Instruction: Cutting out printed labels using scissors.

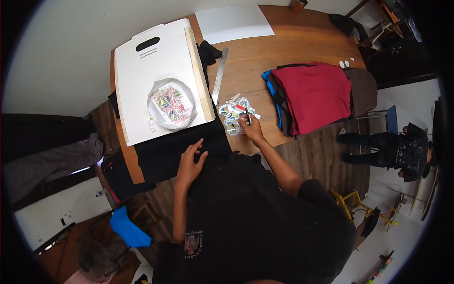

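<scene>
My right hand [252,129] is closed on a thin dark pen-like tool [248,115], whose exact kind I cannot make out. It is over a small pile of colourful printed cut-outs [231,127] with clear edges, lying on the wooden table. My left hand [190,164] is open with fingers apart, above black cloth [163,156] at the table's near edge; it holds nothing. Beyond it, a white board [132,80] with an oval handle slot lies over the black cloth. On the board sits an open white plastic bag [152,106] full of red, blue and green printed pieces.
A metal ruler [220,78] lies beside the board. Folded shirts, dark red on top [312,97], are stacked on the right of the table. A white sheet [234,24] lies at the back. Another person [402,150] stands on the right, near a yellow-framed stool [351,202].
</scene>
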Tool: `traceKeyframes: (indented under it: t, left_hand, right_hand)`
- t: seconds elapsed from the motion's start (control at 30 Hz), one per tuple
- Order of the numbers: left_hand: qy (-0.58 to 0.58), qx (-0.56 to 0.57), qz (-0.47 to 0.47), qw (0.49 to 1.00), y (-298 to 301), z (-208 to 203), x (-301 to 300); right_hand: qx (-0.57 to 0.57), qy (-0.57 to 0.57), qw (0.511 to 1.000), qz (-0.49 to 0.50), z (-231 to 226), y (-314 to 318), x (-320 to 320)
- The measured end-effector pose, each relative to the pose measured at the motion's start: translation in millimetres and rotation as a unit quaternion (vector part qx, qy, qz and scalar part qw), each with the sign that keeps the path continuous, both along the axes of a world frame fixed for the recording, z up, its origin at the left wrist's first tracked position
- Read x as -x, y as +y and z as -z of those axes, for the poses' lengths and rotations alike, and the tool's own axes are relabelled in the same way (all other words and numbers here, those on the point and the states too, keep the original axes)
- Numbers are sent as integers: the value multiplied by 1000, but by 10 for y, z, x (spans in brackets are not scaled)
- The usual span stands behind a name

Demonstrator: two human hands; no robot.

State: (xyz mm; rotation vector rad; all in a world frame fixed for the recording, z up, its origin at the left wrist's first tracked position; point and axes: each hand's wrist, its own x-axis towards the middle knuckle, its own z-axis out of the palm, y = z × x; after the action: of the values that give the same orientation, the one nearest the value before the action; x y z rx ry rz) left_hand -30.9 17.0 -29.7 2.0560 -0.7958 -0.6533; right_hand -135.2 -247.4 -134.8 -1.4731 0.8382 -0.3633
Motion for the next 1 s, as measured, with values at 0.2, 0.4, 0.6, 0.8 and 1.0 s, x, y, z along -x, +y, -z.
traceKeyframes:
  t: [0.2,0.4,0.6,0.8,1.0]
  left_hand:
    - [-25,-48,9,998,10,0,18]
    - [-4,-68,12,998,26,17,113]
    - [-8,-112,23,993,61,51,133]
    - [-32,-116,39,992,5,-5,119]
    - [-31,-125,40,991,-55,-114,130]
  right_hand:
    - [68,80,994,-34,313,-199,-38]
    - [151,179,971,-49,210,-265,21]
    - [193,175,966,14,251,-438,97]
    - [277,178,913,-240,-50,-194,174]
    - [312,231,866,-315,8,-167,131]
